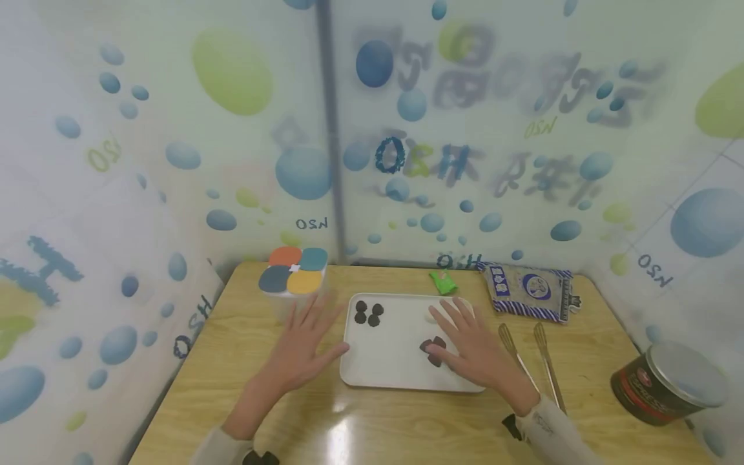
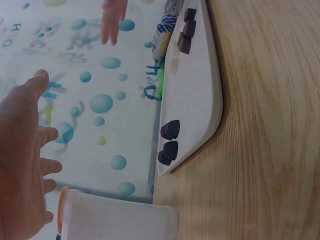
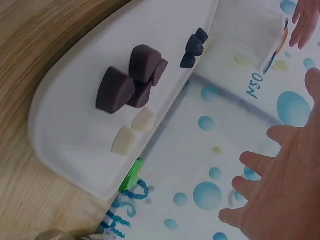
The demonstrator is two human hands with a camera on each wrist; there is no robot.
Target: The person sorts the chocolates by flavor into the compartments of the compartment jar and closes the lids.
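Observation:
Both hands hover over the table, fingers spread and holding nothing. In the head view my left hand (image 1: pixel 299 352) is between a white tub (image 1: pixel 295 268) with a multicoloured lid and a white tray (image 1: pixel 386 368). My right hand (image 1: pixel 473 342) is above the tray's right part, partly hiding it. Several small black ridged pieces (image 1: pixel 374 320) sit at the tray's back left. Several dark brown blocks (image 3: pixel 115 92) lie clustered on the right side, with two cream-white pieces (image 3: pixel 123 141) beside them in the right wrist view. Neither hand appears to touch these pieces.
A green packet (image 1: pixel 444 282) lies behind the tray. To its right is a clipped bag (image 1: pixel 529 290) with blue-striped edges. Metal tongs (image 1: pixel 549 365) lie right of the tray, partly behind the right forearm. An espresso tin (image 1: pixel 653 387) stands at the table's right edge.

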